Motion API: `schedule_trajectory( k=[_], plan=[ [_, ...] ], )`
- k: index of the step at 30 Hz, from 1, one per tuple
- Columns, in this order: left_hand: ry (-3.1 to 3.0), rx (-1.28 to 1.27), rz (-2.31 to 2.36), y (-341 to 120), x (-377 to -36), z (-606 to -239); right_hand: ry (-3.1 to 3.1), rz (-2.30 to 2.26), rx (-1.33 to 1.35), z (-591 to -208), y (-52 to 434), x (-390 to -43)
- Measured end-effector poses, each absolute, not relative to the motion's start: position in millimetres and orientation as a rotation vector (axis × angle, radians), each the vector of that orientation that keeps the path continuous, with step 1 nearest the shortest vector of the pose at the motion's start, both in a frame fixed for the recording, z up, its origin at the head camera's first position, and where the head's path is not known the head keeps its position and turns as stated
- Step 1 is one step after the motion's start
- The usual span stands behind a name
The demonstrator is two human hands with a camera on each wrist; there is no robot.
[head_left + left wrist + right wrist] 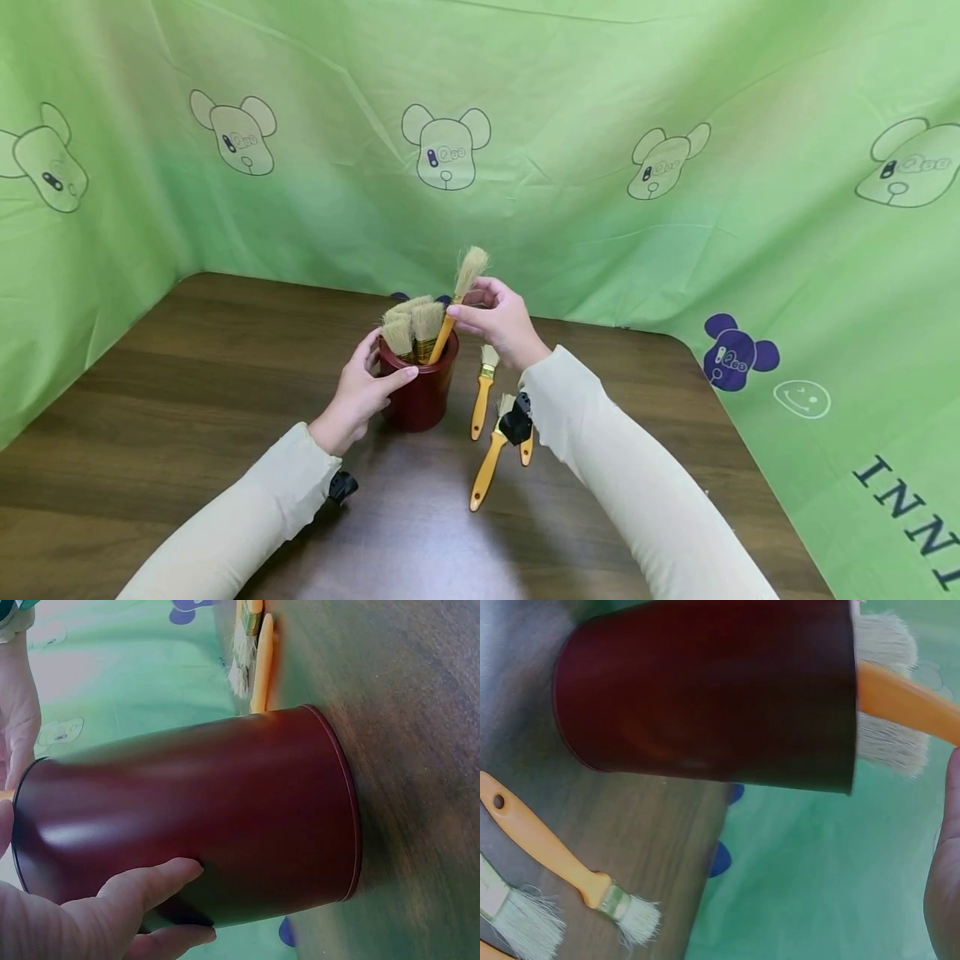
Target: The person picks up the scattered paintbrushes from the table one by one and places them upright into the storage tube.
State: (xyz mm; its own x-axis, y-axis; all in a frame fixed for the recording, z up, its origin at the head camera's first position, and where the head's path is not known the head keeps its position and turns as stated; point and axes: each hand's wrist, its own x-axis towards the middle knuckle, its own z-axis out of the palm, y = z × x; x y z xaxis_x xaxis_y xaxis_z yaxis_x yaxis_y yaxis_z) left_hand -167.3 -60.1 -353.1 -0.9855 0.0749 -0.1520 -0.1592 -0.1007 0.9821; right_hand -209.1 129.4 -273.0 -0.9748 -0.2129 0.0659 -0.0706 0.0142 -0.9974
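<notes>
The pot [417, 392] is standing on the desk [187, 400], with the left hand's fingers [390, 379] wrapping its near side. Brushes [411, 327] are sitting inside it. The right hand's fingers [468, 315] are pinching one brush [456, 302] just above the rim. Three loose brushes [486, 392] are lying right of the pot, below those fingers.

Staged recording booth rather than a lived-in room. A green cartoon-bear cloth [525, 150] is hung as a backdrop on three sides, closing off the dark wood-grain bench [187, 400]. Props are confined to a dark red tin [420, 392] of paintbrushes and loose orange-handled paintbrushes [483, 387] on the bench. Camera units are strapped at both wrists.
</notes>
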Motion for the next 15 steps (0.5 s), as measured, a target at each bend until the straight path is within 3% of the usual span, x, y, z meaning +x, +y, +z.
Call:
schedule_trajectory(
  k=[15],
  plan=[
    [2.002,-0.073,2.236,-57.9,-164.8,-356.9,2.191,-2.015,-0.320,-304.5,126.6,-199.8]
  ],
)
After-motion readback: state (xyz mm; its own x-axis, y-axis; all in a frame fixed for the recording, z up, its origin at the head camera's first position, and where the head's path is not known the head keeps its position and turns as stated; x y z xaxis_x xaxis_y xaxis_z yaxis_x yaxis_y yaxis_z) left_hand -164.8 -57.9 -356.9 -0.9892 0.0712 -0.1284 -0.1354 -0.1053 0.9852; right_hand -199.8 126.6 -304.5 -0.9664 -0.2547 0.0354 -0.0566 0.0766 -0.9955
